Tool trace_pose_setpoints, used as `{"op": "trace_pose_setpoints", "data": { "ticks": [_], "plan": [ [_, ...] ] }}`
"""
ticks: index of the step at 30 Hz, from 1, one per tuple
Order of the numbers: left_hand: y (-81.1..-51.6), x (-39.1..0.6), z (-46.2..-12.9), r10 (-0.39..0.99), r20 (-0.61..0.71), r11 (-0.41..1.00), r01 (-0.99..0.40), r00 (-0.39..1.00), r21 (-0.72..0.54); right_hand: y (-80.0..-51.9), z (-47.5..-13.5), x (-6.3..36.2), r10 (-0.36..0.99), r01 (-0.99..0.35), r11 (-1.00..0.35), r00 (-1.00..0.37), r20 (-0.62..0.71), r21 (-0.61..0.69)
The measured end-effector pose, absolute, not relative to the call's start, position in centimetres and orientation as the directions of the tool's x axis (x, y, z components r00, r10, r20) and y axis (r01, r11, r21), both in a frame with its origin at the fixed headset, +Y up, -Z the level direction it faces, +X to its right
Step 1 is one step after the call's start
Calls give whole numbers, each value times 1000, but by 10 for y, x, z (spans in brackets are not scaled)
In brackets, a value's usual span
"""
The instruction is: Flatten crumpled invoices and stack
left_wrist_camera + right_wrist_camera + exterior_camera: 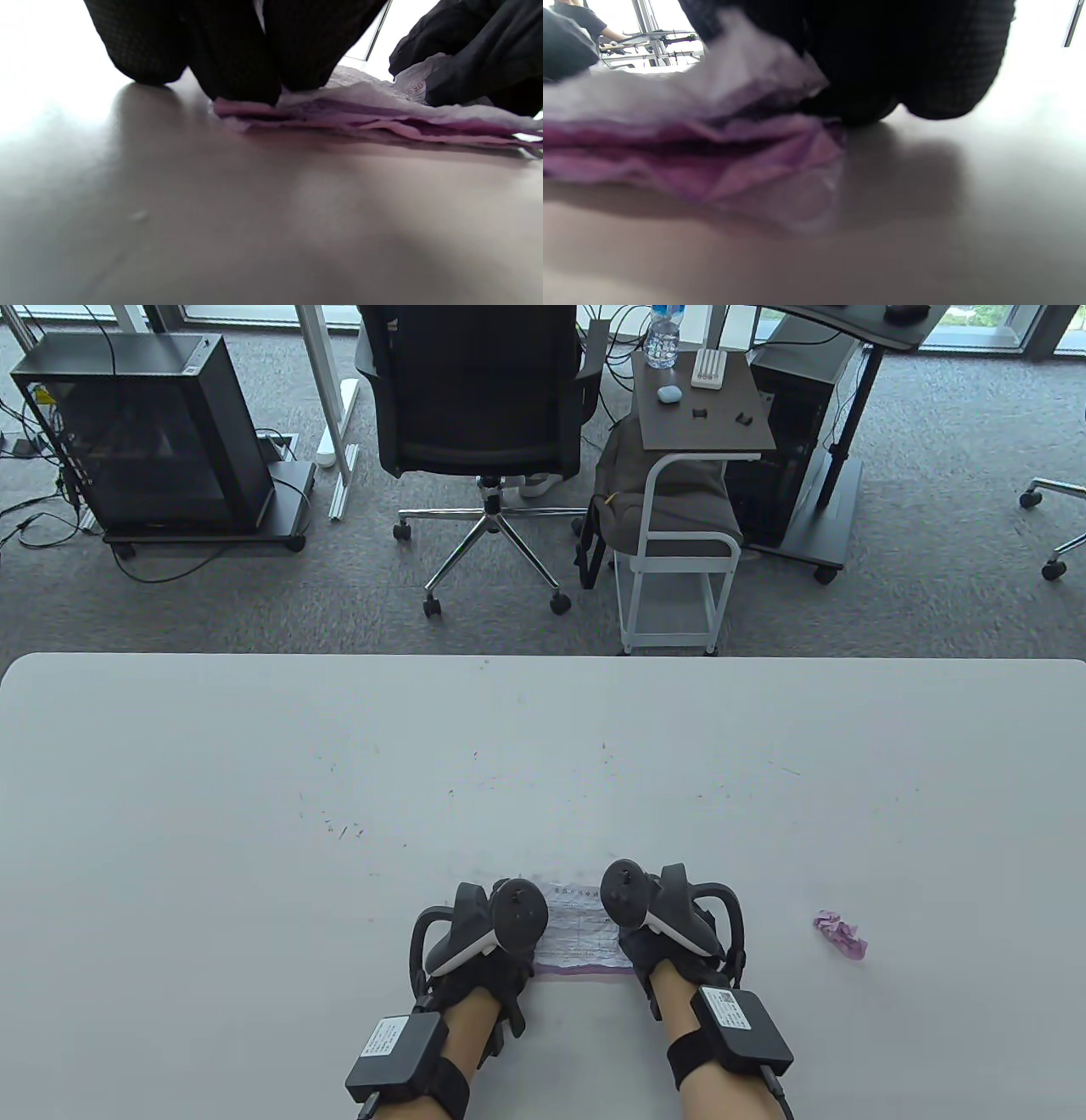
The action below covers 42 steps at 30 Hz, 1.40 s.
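A stack of flattened white and purple invoices (581,933) lies on the grey table (543,780) near its front edge, between my hands. My left hand (517,937) presses its fingertips (237,63) down on the stack's left edge (360,118). My right hand (632,937) is at the stack's right edge; its fingers (882,63) hold the top white sheet (746,63), whose edge curls up off the purple layers (691,148). The right hand also shows in the left wrist view (475,63). A crumpled purple invoice (840,935) lies to the right of my right hand.
Beyond the table's far edge stand an office chair (484,407), a white side cart with a small tabletop (687,517) and a black computer case on wheels (153,441).
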<state>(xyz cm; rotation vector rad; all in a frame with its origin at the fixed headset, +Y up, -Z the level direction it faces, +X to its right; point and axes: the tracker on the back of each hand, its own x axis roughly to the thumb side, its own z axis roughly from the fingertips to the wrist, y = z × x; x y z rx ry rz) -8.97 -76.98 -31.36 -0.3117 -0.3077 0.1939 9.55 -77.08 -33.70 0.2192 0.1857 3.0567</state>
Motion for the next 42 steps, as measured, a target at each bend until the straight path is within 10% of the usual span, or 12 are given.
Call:
{"op": "trace_pose_setpoints", "data": {
  "ticks": [15,22,33,42],
  "plan": [
    [-762,-112,-307,209,277,946,-121,938,-302,-760,-330,110,-132,134,-990,-990,50,34],
    [-725,-131,-275,139,406,988,-97,903,-122,-743,-324,191,-300,297,-954,-948,-105,46],
    [-703,-129,-229,166,393,983,-119,904,-143,-771,-300,260,-206,128,-951,-942,-266,282],
    [-721,-128,-229,194,407,979,-150,893,-139,-748,-289,247,-161,141,-981,-974,-156,136]
  ]
}}
